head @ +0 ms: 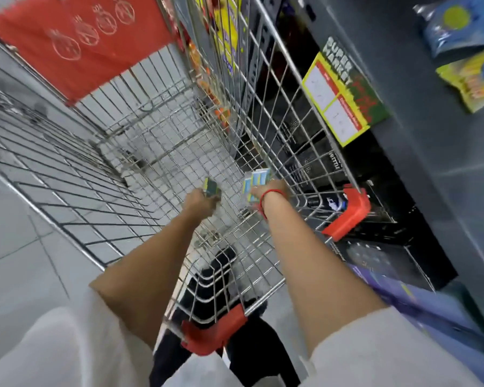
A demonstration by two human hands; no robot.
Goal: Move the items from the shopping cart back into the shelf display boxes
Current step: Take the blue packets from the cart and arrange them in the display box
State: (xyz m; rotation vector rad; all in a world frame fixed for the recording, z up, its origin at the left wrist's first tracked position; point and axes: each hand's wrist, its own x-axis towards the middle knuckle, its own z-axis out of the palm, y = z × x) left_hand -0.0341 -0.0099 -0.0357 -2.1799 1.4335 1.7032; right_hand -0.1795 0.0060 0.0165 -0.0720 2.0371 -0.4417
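Both my arms reach down into a wire shopping cart. My left hand is closed around a small green and yellow box near the cart's floor. My right hand, with a red string on its wrist, grips a pack of white and light-blue boxes close to the cart's right wall. Both hands are deep inside the basket. Dark shelving stands right of the cart, with black display boxes on a lower level.
A red panel covers the cart's far end. Red plastic corner guards sit on the near rim. A yellow and green price label sticks out from the shelf edge. Blue and yellow packets lie on the upper shelf. Grey tiled floor lies to the left.
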